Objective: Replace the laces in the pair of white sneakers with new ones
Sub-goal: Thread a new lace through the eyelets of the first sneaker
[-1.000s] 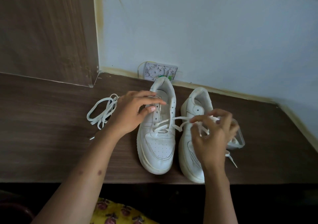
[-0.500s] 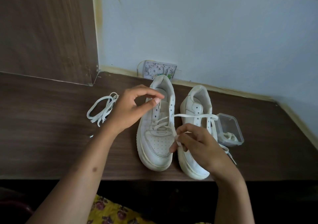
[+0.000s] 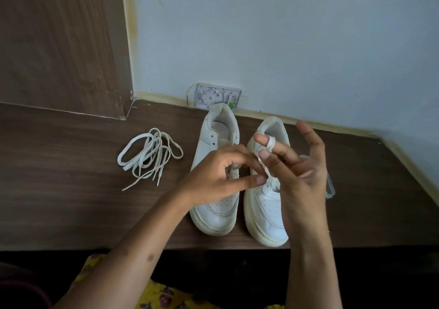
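Two white sneakers stand side by side on the brown table (image 3: 71, 213), toes toward me: the left sneaker (image 3: 215, 216) and the right sneaker (image 3: 268, 213). Both hands meet above their eyelet rows. My right hand (image 3: 299, 175) is raised, palm toward me, with a white lace (image 3: 271, 141) looped round a fingertip and running down toward the right sneaker. My left hand (image 3: 218, 180) has curled fingers and pinches the same lace just below that loop. The laces across the tongues are hidden by my hands.
A loose bundle of white laces (image 3: 149, 156) lies on the table left of the sneakers. A clear plastic container (image 3: 330, 187) peeks out behind my right hand. A small wall box (image 3: 217, 97) sits behind the left sneaker. The table's front edge runs just below the toes.
My right hand rose from beside the toes to above the right sneaker, the lace now looped on a finger. My left hand left the left sneaker's eyelets and moved right to meet it.
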`<move>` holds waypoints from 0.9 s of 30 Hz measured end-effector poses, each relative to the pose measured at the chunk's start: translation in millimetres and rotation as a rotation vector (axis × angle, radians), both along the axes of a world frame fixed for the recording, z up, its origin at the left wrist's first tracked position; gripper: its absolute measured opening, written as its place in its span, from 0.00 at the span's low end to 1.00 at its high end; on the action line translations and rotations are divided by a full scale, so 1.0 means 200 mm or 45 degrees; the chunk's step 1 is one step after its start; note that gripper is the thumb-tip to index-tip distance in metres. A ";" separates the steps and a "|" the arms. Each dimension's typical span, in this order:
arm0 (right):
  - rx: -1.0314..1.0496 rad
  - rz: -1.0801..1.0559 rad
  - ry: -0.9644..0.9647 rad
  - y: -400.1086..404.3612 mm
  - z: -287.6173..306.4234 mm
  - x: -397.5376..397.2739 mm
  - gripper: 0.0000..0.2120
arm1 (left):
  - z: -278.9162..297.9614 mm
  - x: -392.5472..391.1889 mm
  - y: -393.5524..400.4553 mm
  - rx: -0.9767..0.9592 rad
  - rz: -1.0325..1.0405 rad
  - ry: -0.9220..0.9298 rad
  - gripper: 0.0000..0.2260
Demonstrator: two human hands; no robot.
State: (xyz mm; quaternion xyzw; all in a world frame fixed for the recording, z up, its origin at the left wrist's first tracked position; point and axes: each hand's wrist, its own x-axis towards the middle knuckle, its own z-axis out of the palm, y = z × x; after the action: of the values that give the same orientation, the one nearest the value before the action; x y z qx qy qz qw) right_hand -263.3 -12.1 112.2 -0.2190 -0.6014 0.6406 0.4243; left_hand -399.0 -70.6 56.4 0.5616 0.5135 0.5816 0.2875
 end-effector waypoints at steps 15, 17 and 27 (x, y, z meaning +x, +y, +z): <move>0.301 -0.045 -0.099 0.02 -0.04 -0.01 0.30 | 0.01 0.06 0.03 0.223 0.318 0.000 0.12; 0.306 -0.066 -0.094 0.02 -0.04 -0.01 0.29 | 0.01 0.05 0.04 0.350 0.469 0.178 0.10; 0.147 -0.206 0.096 0.02 -0.07 -0.03 0.25 | -0.02 0.03 0.05 0.323 0.604 0.447 0.03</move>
State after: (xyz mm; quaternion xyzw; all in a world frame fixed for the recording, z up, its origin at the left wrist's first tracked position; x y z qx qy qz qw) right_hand -268.4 -7.6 99.0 -0.2176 -0.6013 0.5763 0.5089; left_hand -393.8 -60.3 51.5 0.5493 0.5953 0.5860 -0.0212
